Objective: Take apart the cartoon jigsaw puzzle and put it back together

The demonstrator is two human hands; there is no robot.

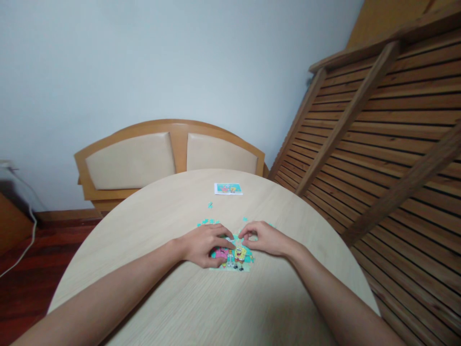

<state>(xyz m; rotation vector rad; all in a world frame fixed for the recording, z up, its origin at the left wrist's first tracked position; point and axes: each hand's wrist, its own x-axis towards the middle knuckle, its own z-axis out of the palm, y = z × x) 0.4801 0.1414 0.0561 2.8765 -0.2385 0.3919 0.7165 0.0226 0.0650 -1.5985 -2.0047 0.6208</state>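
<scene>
A partly joined jigsaw puzzle point(240, 257) with a yellow and a pink cartoon figure lies flat on the round table. My left hand point(211, 244) rests over its left side, fingers spread and touching the pieces, hiding part of the pink figure. At the puzzle's upper right edge is my right hand point(261, 238), its thumb and forefinger drawn close in a pinch; what is between them, if anything, is too small to make out. Several loose turquoise jigsaw pieces point(206, 221) lie just beyond my left hand. One loose piece point(245, 219) sits beyond the right hand.
Farther back on the pale round table point(173, 298) lies a reference picture card point(228, 189), with another small turquoise piece point(210, 205) nearer. Behind the table stands a padded wooden headboard point(133, 163). A slatted wooden frame point(382, 139) leans at the right. A white cable point(34, 230) hangs at left.
</scene>
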